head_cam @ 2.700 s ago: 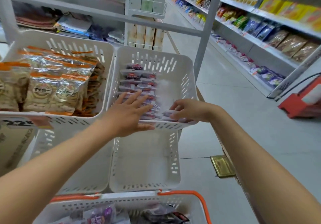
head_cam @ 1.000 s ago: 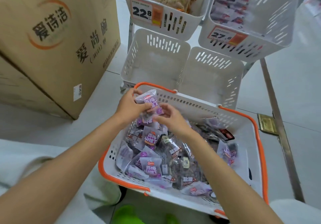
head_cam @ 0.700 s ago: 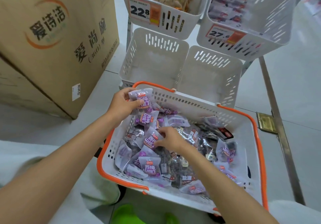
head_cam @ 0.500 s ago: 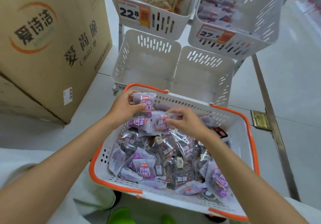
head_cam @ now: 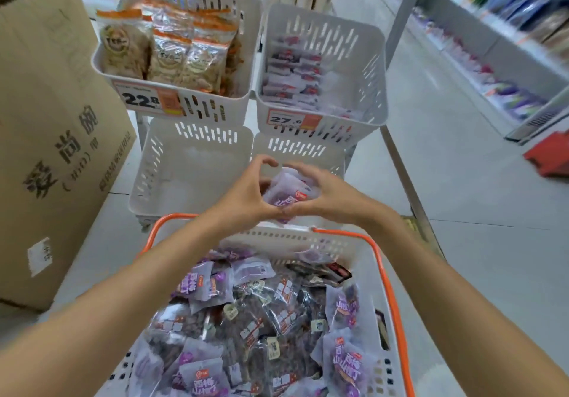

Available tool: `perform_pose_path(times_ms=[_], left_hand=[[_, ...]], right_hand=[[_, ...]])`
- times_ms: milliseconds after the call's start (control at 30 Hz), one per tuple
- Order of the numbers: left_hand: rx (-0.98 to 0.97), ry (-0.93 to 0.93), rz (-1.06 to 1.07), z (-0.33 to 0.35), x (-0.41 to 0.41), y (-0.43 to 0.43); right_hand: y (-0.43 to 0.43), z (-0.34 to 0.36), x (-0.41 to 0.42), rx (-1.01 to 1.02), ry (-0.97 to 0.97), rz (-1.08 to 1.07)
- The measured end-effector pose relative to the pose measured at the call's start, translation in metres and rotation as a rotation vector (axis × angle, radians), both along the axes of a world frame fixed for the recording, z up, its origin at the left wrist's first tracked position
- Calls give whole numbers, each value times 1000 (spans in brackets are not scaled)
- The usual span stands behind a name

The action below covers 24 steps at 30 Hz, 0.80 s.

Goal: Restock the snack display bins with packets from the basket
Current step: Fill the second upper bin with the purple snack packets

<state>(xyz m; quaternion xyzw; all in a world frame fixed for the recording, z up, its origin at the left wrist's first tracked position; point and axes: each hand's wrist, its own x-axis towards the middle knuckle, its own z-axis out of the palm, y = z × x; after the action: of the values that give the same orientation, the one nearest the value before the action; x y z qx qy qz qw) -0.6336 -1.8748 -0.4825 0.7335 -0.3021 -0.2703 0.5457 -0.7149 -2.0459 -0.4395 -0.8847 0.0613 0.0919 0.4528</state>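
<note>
A white basket with orange handles (head_cam: 388, 292) sits low in the view, full of purple and dark snack packets (head_cam: 261, 319). My left hand (head_cam: 246, 193) and my right hand (head_cam: 323, 195) together grip a small bunch of purple packets (head_cam: 284, 191), raised above the basket's far rim and over the lower right bin (head_cam: 332, 158). The lower left bin (head_cam: 191, 174) shows only its white floor. The upper right bin (head_cam: 374, 67), tagged 27.6, holds flat red-and-white packets. The upper left bin (head_cam: 101, 67), tagged 22.8, holds orange-topped snack bags.
A large cardboard box (head_cam: 52, 125) stands on the floor at the left, close to the bins. A metal rack post (head_cam: 403, 17) rises behind the right bins. Store shelves (head_cam: 505, 42) with goods line the aisle at the right; a red object (head_cam: 551, 156) sits on the floor.
Both hands have gathered purple packets in the basket and lifted them forward over the far rim, toward the lower bins. The view has tilted up to show more of the bins.
</note>
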Motion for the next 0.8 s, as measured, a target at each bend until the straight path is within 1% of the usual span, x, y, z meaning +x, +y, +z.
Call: perform_pose_path(times_ms=[67, 133, 167, 233, 300, 333, 433, 533, 567, 600, 667, 700, 733, 800], left_hand=[[-24, -167, -7, 32, 14, -29], [-5, -399, 11, 59, 38, -54], [54, -522, -2, 69, 54, -65], [233, -758, -42, 85, 85, -81], [412, -925, -72, 91, 112, -93], [481, -970, -101, 90, 124, -98], [675, -987, -202, 76, 144, -108], [785, -1028, -191, 63, 149, -112], [786, -1050, -178, 60, 148, -112], [780, -1063, -169, 58, 147, -113], [773, -1080, -156, 54, 147, -113], [768, -1089, -151, 53, 147, -113], [762, -1094, -144, 52, 148, -114], [755, -1102, -134, 50, 147, -115]], right_hand=[[-23, 27, 12, -23, -59, 2], [-47, 56, 22, -63, -159, -71], [-61, 69, 28, -72, -206, -132], [-88, 93, 41, -93, -315, -260], [-111, 109, 58, -215, -416, -378], [-120, 112, 68, -305, -428, -420], [-143, 95, 101, -523, -330, -454], [-156, 64, 126, -665, -88, -314], [-161, 63, 130, -662, 12, -264], [-166, 65, 133, -585, 112, -231], [-175, 72, 135, -327, 266, -187], [-178, 72, 137, -299, 300, -174], [-179, 70, 138, -351, 313, -161], [-177, 59, 143, -470, 276, -162]])
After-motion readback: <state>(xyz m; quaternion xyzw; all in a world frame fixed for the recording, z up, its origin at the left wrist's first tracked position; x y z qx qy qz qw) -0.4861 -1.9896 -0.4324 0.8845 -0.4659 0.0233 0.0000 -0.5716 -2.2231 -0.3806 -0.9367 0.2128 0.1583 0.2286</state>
